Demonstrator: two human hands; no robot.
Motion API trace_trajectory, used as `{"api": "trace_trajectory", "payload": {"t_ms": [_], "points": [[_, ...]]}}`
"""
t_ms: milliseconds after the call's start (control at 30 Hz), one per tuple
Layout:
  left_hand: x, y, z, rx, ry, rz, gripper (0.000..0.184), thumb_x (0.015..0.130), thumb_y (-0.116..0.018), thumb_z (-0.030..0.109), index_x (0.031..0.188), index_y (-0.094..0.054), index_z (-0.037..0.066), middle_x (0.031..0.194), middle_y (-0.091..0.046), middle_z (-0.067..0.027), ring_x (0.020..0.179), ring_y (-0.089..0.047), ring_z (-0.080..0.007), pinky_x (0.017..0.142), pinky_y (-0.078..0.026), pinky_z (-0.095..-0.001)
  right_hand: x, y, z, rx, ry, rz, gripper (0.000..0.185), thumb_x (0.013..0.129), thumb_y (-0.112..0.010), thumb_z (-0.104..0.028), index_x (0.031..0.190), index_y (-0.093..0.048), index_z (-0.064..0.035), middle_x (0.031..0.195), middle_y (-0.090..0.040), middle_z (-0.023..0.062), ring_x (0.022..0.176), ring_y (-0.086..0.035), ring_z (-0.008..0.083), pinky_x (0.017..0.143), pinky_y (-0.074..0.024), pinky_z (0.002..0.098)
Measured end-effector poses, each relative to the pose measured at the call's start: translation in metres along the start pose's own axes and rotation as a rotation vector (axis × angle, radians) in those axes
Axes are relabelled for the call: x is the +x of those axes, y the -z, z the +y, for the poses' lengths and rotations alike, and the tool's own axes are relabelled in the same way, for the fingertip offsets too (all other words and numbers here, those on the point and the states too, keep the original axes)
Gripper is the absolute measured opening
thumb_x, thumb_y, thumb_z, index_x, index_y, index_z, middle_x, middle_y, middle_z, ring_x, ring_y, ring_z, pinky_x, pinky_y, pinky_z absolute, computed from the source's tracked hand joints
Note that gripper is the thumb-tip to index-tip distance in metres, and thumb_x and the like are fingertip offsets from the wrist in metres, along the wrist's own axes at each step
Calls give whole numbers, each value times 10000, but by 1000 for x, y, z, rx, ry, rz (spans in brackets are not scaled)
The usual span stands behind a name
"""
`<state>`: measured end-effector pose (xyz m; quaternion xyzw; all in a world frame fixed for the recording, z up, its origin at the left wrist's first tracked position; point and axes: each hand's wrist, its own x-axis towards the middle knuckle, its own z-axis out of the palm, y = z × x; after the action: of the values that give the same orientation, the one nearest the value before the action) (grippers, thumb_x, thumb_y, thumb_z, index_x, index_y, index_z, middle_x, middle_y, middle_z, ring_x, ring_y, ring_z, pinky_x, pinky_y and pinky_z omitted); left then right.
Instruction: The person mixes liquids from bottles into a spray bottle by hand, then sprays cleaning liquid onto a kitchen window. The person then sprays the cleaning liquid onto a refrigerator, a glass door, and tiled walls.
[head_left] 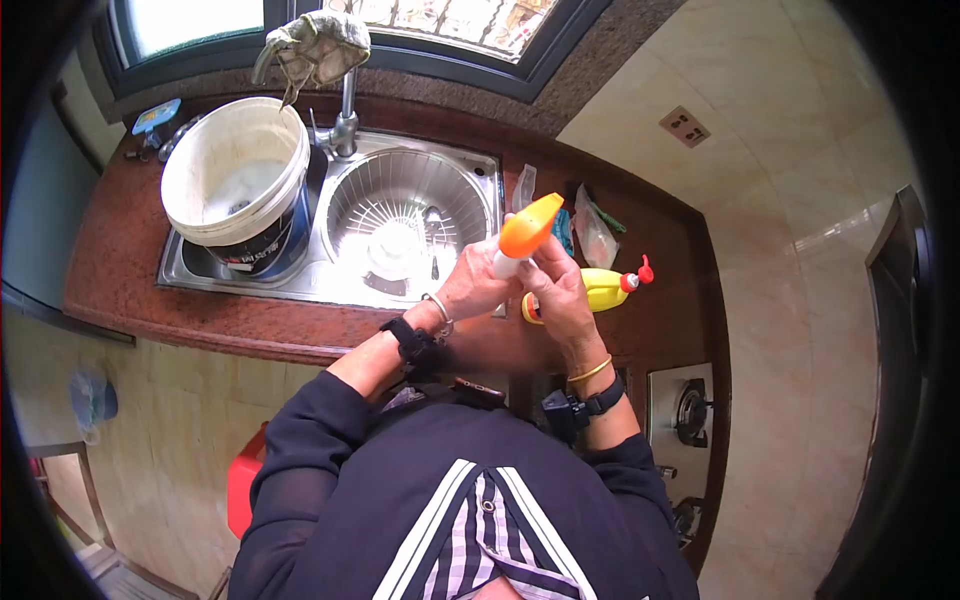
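Observation:
In front of my chest, at the sink's right edge, I hold a white object with an orange top, perhaps a spray bottle; its lower part is hidden by my hands. My left hand is closed around the white part below the top. From the other side, my right hand has its fingers bent against the same object. Just behind my right hand, a yellow bottle with a red pump top lies on the counter.
A steel sink has a round basin with a wire rack in it. On its left stands a large white bucket. A cloth hangs over the faucet. Plastic bags lie right of the sink. A gas stove is at the right.

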<state>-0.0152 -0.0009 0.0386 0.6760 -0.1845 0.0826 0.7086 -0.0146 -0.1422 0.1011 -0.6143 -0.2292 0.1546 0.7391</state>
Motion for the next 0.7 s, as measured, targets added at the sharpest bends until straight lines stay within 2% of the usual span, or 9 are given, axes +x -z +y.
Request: {"api": "trace_trajectory", "payload": {"t_ms": [67, 100, 233, 333, 367, 467, 533, 600, 700], "points": [[-1, -1, 2, 66, -74, 1, 206, 829, -697, 191, 947, -663, 26, 837, -692, -79, 773, -660, -166, 706, -527, -331, 3, -2, -6, -39, -41, 13, 628, 872, -718, -116, 1411, -421, 7, 1339, -526, 87, 1211, -498, 147, 1042, -401, 329], [-1, -4, 1, 58, -57, 36, 222, 819, -707, 198, 949, -649, 28, 814, -684, -80, 759, -659, -170, 695, -523, -329, 5, -3, -3, -10, -51, 30, 540, 882, -715, -137, 1352, -499, 20, 1263, -581, 77, 1116, -543, 123, 986, -437, 306], [3, -27, 0, 297, 61, 432, 247, 824, -698, 193, 957, -592, 14, 756, -649, -79, 732, -643, -159, 646, -514, -327, 2, -21, 28, -46, 5, 383, 469, 897, -703, -140, 1301, -546, 38, 1153, -631, 65, 988, -575, 99, 884, -484, 267], [5, -16, -2, -24, 122, 464, 216, 797, -681, 132, 963, -591, 27, 849, -680, -137, 792, -684, -253, 707, -534, -378, -8, -29, 37, -563, 198, 350, 485, 857, -677, -115, 1317, -555, -20, 1287, -582, 147, 1189, -537, 247, 1026, -408, 363], [6, -8, -5, 24, 111, 434, 217, 799, -681, 136, 964, -594, 25, 821, -675, -128, 769, -681, -214, 692, -534, -350, -12, -30, 34, -764, 276, 326, 480, 843, -663, -108, 1309, -570, -45, 1332, -555, 172, 1253, -506, 292, 1068, -375, 388], [7, 7, -7, 153, 38, 285, 238, 798, -683, 140, 989, -604, 23, 806, -671, -100, 769, -667, -157, 688, -531, -331, -26, -15, 24, -853, 280, 169, 404, 850, -660, -106, 1247, -609, -54, 1328, -558, 159, 1246, -512, 262, 1066, -377, 383], [7, 14, 2, 93, 30, 177, 267, 809, -697, 161, 1024, -623, 21, 835, -678, -71, 786, -647, -121, 700, -530, -315, -26, 3, 20, -431, 170, 196, 324, 856, -690, -127, 1169, -634, -63, 1280, -572, 120, 1226, -505, 229, 1056, -379, 359], [5, 26, 4, -11, 81, 13, 281, 820, -701, 177, 1043, -632, 21, 869, -689, -67, 806, -642, -114, 716, -531, -314, -21, 13, 0, -539, 76, 77, 381, 861, -694, -101, 1224, -591, -47, 1267, -566, 90, 1199, -518, 215, 1043, -389, 335], [5, 26, 10, -128, 76, -46, 301, 830, -704, 196, 1068, -646, 20, 912, -700, -69, 848, -640, -103, 750, -527, -295, -9, 4, -9, -144, -39, -12, 475, 858, -702, -102, 1293, -528, -24, 1283, -545, 77, 1208, -508, 202, 1046, -391, 336]]}}
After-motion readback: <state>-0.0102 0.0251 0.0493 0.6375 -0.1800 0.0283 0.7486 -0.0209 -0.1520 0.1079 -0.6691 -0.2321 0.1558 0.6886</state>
